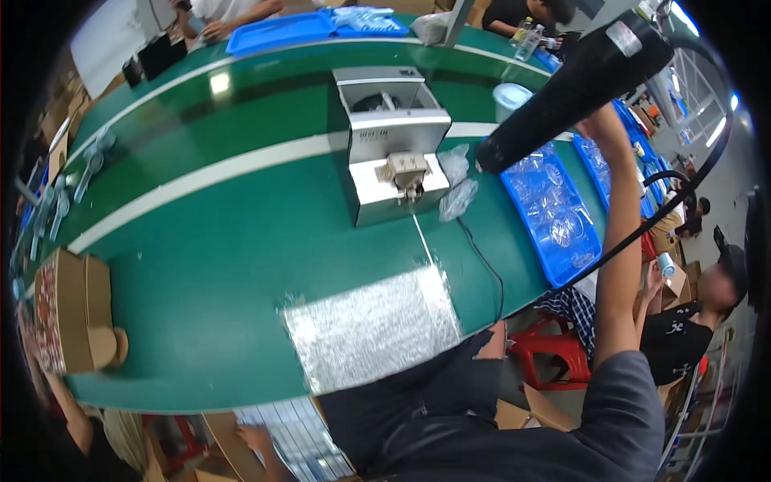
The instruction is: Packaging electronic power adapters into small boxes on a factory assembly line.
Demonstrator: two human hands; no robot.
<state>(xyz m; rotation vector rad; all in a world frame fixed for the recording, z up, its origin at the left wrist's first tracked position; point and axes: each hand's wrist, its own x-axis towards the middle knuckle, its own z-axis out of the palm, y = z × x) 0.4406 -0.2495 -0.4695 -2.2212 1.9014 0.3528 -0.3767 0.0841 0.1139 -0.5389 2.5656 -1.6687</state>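
Observation:
My right arm reaches up and away on the right. My right hand [602,128] is partly behind a hanging black cylindrical tool [578,84], so its fingers are hidden; I cannot tell whether it touches the tool. At the lower left, my left hand [255,439] is at the edge of an open carton [223,438] holding rows of pale blue-and-white packs [297,438]. Its fingers are too small and dim to read. Before me lies a silvery wrapped pad [369,325] on the green table [201,265]. Behind it stands a metal screw-feeder-like machine [399,149].
A blue tray [554,261] of clear plastic parts lies on the right, near a pale tub [511,100]. Crumpled plastic bags [458,197] and a black cable [490,269] are beside the machine. A cardboard box [72,309] stands left. Co-workers sit around; a red stool [550,353] is at right.

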